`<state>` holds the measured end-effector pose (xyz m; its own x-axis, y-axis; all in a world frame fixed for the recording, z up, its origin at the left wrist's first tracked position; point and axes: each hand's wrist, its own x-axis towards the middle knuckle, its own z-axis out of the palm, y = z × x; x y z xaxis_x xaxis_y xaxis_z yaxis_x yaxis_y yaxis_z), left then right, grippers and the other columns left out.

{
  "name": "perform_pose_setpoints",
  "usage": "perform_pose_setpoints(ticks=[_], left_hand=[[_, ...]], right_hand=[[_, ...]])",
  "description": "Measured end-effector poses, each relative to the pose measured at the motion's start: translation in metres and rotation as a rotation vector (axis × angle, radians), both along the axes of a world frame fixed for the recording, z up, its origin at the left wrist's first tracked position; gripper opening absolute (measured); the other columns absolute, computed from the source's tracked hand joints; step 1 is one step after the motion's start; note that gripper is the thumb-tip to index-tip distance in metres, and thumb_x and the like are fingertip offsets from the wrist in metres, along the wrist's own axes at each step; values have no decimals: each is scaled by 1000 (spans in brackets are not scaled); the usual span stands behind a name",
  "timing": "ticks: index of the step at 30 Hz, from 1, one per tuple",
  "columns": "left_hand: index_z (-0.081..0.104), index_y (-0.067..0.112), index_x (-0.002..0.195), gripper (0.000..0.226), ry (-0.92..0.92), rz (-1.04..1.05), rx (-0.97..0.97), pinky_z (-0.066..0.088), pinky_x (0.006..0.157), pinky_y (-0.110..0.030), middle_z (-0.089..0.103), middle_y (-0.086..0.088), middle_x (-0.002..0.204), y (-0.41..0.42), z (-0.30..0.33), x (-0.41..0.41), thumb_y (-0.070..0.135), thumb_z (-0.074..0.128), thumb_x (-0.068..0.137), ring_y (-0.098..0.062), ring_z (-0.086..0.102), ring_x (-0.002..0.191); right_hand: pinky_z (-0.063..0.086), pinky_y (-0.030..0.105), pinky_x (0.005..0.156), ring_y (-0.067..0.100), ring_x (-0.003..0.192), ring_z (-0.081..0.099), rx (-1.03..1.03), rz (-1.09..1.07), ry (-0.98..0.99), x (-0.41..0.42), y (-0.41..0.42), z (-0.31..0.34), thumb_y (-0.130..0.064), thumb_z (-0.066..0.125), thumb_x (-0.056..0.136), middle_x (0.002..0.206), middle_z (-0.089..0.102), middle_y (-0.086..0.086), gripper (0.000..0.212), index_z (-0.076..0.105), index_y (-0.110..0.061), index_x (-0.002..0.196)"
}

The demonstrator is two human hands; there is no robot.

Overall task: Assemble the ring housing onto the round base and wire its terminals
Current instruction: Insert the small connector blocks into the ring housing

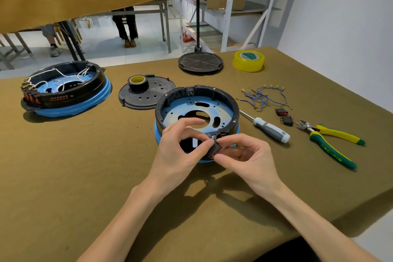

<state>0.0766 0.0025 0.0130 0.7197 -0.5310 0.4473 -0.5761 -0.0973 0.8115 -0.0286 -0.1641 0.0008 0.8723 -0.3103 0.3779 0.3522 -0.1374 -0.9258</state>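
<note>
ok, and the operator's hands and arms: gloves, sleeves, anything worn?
Nothing worn. The left hand and right hand are bare: no gloves, rings or watch. Both forearms are uncovered to the frame edge, with no sleeve or strap showing.

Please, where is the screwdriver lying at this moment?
In the head view, the screwdriver lies on the table's right side, between the ring housing and the pliers, just below the blue wires.

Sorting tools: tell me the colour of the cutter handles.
Green and yellow cutter handles, clearest in the head view.
</note>
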Motion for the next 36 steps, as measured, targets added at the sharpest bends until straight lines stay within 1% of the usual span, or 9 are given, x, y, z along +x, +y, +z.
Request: perform_pose_setpoints(ticks=[6,11,13,17,21,24,26,32,36], left_hand=[[63,26,117,37,2,-16,-2,51,102,-53,74,21,97,-2,2,-3,41,77,86,-10,71,104],[70,21,109,29,110,-43,-88,61,86,-30,77,13,95,-1,4,-3,38,75,86,-8,74,95],[76,21,100,22,128,-45,-106,62,83,-28,77,9,94,0,6,-2,37,75,86,-14,74,95],[79,16,95,17,183,-50,-185,60,77,-21,79,7,90,1,7,0,30,77,86,-13,76,89],[79,19,98,12,66,-29,-98,59,88,-33,77,10,97,2,5,-1,28,75,92,-16,72,102],[76,24,105,12,-177,71,31,44,103,-32,73,18,109,3,-1,4,27,69,96,-9,61,117],[72,25,115,21,-258,104,114,37,108,-28,69,17,116,4,-5,8,32,65,97,-4,55,121],[65,27,128,43,-363,86,291,23,118,-29,66,15,120,4,-12,7,46,61,90,-3,49,118],[67,27,127,45,-400,92,304,20,118,-28,68,15,117,4,-13,8,50,63,89,-4,50,116]], right_hand=[[62,28,82,25,90,77,3,14,-12,3,4,1,7,82,78,103,78,7,38,75,-13,110],[62,28,83,24,93,76,-100,-41,-101,3,11,6,-9,84,80,104,78,0,37,73,-12,115],[61,27,83,22,94,76,-190,-86,-171,4,14,8,-11,84,82,106,77,-2,36,73,-10,116],[61,26,81,18,93,76,-317,-126,-218,9,17,11,-10,83,85,107,76,-3,38,71,-13,121],[62,26,79,19,93,76,-298,-93,-135,6,14,5,-9,80,87,109,75,-9,41,70,-21,125],[63,32,76,20,87,75,-322,-137,-21,0,1,-2,-10,79,88,104,76,-10,39,72,-26,124],[62,35,74,20,84,73,-382,-130,61,-3,-7,-5,-11,77,89,100,74,-11,39,73,-28,124],[57,24,67,18,81,70,-459,-97,100,2,-8,0,-13,79,86,93,67,-10,47,59,-30,126],[54,21,64,16,79,67,-575,-102,73,10,-9,8,-12,80,86,89,65,-13,37,59,-25,114]])
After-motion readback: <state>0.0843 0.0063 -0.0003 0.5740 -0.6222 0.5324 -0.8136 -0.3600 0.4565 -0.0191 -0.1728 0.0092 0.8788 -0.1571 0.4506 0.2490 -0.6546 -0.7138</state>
